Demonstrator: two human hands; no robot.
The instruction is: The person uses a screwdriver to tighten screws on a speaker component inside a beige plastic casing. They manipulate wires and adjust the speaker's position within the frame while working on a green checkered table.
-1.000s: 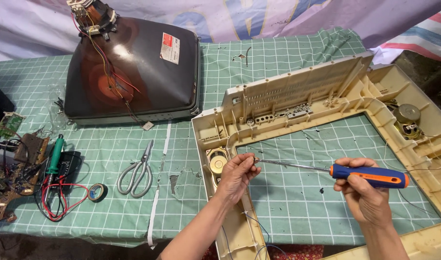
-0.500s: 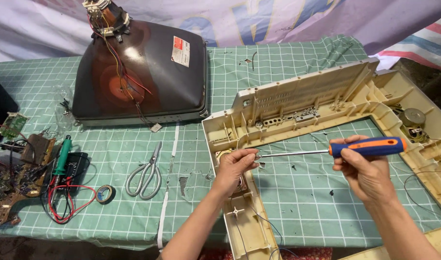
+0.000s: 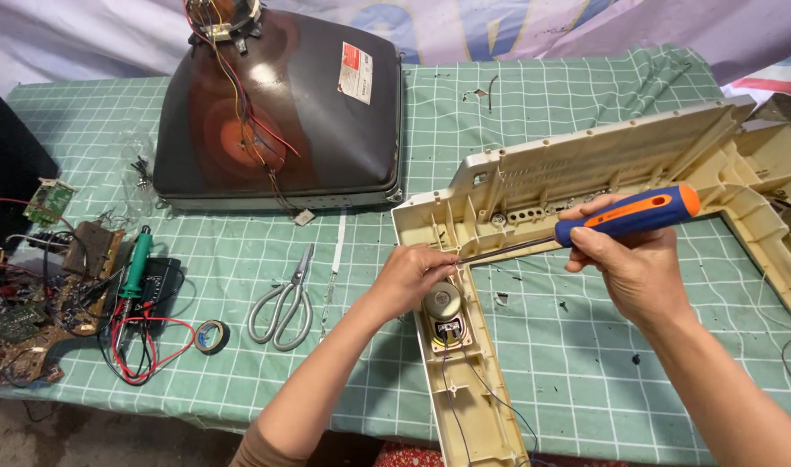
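Observation:
A beige plastic television front frame [image 3: 603, 156] lies on a green checked tablecloth. My right hand [image 3: 633, 259] grips the blue and orange handle of a long screwdriver [image 3: 629, 216]; its shaft slants down left to the frame's corner. My left hand [image 3: 413, 277] rests on that corner, fingers pinched at the screwdriver tip. Just below my left hand a small round speaker [image 3: 443, 307] sits in the frame's left arm, with thin wires trailing down.
A dark picture tube [image 3: 326, 130] with wires lies face down at the back. Scissors [image 3: 283, 298], a tape roll [image 3: 210, 335], a green-handled tool on a black meter with red leads [image 3: 140, 285] and circuit boards [image 3: 32, 320] lie at left.
The view has moved closer. My right hand has raised the screwdriver handle, so the shaft tilts down to the left. The speaker below my left hand has come into view.

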